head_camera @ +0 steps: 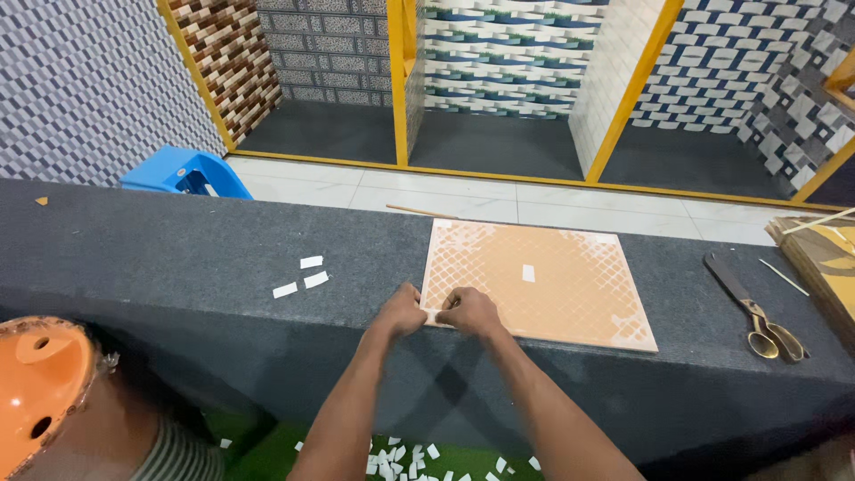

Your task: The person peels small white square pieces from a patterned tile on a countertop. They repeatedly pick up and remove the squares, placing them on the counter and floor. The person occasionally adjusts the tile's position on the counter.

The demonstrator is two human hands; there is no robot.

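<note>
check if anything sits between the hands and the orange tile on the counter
Nothing visible does: the left hand and right hand are already on the near left corner of the orange tile; the white strips lie off to the left.

The scene is lit brightly and evenly from above, and no hard glare is seen except a soft shine on the white floor tiles [499, 200] toward 12 o'clock. Small soft shadows are cast under the left hand [400, 312] and right hand [469, 311] near the middle, and a darker patch is seen below the dark counter [160, 258] toward 6 o'clock. Most of the picture is kept sharp, but straight lines are bent a little at the edges, and the orange round thing [40, 383] at 8 o'clock is a bit blurred.
</note>
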